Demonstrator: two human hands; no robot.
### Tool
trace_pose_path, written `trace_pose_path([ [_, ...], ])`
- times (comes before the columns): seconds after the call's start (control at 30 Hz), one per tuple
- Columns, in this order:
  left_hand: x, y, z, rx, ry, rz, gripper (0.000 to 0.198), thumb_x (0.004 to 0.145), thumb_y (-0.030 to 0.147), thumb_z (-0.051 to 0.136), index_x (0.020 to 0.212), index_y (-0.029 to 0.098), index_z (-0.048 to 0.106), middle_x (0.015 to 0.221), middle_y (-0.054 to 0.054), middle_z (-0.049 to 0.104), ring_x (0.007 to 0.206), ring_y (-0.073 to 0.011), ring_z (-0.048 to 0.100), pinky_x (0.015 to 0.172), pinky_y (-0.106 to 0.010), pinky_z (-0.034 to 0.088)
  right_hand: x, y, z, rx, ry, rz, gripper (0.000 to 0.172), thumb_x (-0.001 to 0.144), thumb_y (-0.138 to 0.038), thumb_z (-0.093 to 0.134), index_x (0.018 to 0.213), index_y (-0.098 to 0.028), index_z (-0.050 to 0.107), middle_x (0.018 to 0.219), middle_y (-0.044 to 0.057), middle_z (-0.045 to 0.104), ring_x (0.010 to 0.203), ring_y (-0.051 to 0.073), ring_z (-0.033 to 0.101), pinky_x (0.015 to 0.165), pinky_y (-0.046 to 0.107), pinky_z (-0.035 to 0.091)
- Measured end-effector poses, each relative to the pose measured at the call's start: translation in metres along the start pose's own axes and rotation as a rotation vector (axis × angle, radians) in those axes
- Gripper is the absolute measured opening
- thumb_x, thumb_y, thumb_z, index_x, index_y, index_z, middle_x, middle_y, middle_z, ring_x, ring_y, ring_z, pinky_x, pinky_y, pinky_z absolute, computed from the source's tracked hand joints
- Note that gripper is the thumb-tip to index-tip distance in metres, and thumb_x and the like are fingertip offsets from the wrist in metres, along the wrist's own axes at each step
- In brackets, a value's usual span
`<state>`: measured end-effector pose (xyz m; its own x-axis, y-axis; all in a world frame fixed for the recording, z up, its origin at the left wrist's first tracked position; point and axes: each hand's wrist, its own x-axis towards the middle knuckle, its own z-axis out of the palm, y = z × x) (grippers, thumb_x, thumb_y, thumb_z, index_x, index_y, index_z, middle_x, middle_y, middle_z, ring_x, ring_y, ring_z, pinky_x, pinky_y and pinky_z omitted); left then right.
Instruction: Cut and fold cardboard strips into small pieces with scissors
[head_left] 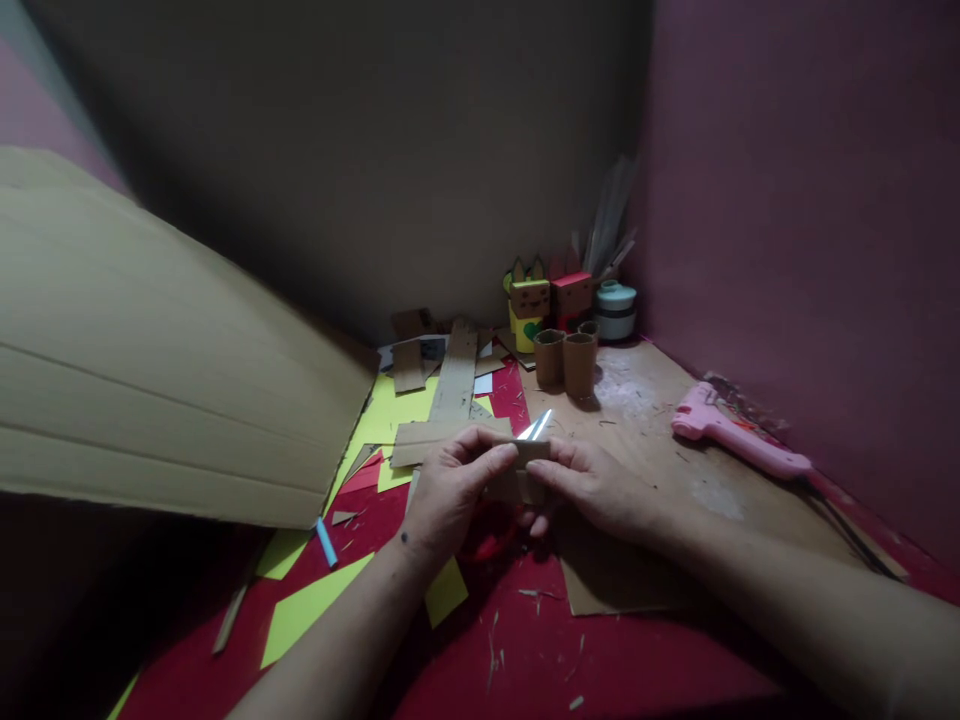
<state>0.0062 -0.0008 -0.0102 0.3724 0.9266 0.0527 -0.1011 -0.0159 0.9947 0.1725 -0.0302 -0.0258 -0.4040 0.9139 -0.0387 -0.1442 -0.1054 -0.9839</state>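
Principal item: one small cardboard piece, plain brown and matte, flat on the face I can see, its upper edge straight and fairly clean. Lower part paler, with a thin upright line that may be a crease; too small to tell from where I stand. Location: between the two hands, on the near side of the three cardboard tubes.

Left grip: narrow, pinching the piece's left end, thumb in front. Right grip: likewise narrow on the right end, thumb across the front, fingers behind and below.

Metal blade: bright, pointed, rising behind the piece's upper edge, tip towards the tubes; which hand bears it, I cannot tell.

Tubes: brown, upright, open-topped, clustered. Behind them: a yellow figure and a red figure, both box-headed. Behind and to their right: a lidded pot, pale blue. Right of them, nearer: a pink glue gun, lying down. Left of them: a long cardboard strip. Left and nearer: yellow paper on the red surface.
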Motion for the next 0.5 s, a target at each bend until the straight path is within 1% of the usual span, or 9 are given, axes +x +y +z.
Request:
trace_pose_path([
  [0.07,0.0008,0.0003,-0.0004,0.001,-0.001,0.008,0.015,0.071,0.027,0.073,0.073,0.015,0.064,0.069,0.001,0.061,0.062,-0.0104,0.054,0.059,-0.022,0.043,-0.0001,0.0021,-0.0010,-0.084,-0.006,-0.022,0.021,0.088,-0.026,0.045,0.103,-0.015,0.057,0.062,0.001,0.063,0.048,0.013,0.062,0.049,0.025,0.051],
  [0.17,0.0009,-0.0007,0.0015,-0.025,0.046,0.012,0.014,0.070,0.024,0.074,0.068,0.015,0.064,0.065,0.002,0.059,0.060,-0.0098,0.053,0.058,-0.022,0.042,0.0002,0.0045,-0.0022,-0.199,0.022,-0.046,0.022,0.089,-0.023,0.042,0.104,-0.015,0.057,0.059,0.000,0.061,0.046,0.013,0.061,0.047,0.025,0.050],
  [0.3,0.0003,-0.0017,0.0025,0.032,0.076,0.069,0.008,0.071,0.021,0.073,0.068,0.016,0.067,0.064,0.003,0.060,0.062,-0.0088,0.052,0.061,-0.020,0.041,-0.0001,0.0021,-0.0025,-0.298,0.068,-0.132,0.018,0.088,-0.021,0.043,0.098,-0.015,0.056,0.062,0.001,0.062,0.049,0.013,0.062,0.049,0.026,0.051],
  [0.37,0.0004,-0.0009,0.0016,0.052,0.078,0.117,0.005,0.071,0.018,0.073,0.068,0.017,0.068,0.066,0.003,0.061,0.065,-0.0089,0.052,0.063,-0.020,0.040,-0.0004,-0.0010,-0.0025,-0.303,0.090,-0.169,0.015,0.087,-0.023,0.046,0.095,-0.016,0.058,0.064,0.000,0.062,0.051,0.013,0.062,0.051,0.026,0.051],
  [0.4,0.0006,-0.0003,0.0010,0.046,0.075,0.142,0.005,0.072,0.017,0.072,0.068,0.017,0.069,0.067,0.003,0.061,0.067,-0.0091,0.052,0.065,-0.020,0.040,-0.0004,-0.0024,-0.0026,-0.285,0.079,-0.166,0.015,0.087,-0.024,0.047,0.094,-0.016,0.058,0.064,0.000,0.061,0.051,0.013,0.061,0.052,0.026,0.051],
  [0.5,0.0020,0.0016,-0.0005,-0.015,0.036,0.198,0.006,0.073,0.015,0.071,0.067,0.018,0.068,0.070,0.002,0.061,0.070,-0.0100,0.053,0.067,-0.021,0.041,-0.0004,-0.0046,-0.0033,-0.184,-0.016,-0.111,0.019,0.087,-0.032,0.049,0.092,-0.018,0.060,0.059,-0.002,0.059,0.052,0.013,0.061,0.052,0.027,0.051],
])
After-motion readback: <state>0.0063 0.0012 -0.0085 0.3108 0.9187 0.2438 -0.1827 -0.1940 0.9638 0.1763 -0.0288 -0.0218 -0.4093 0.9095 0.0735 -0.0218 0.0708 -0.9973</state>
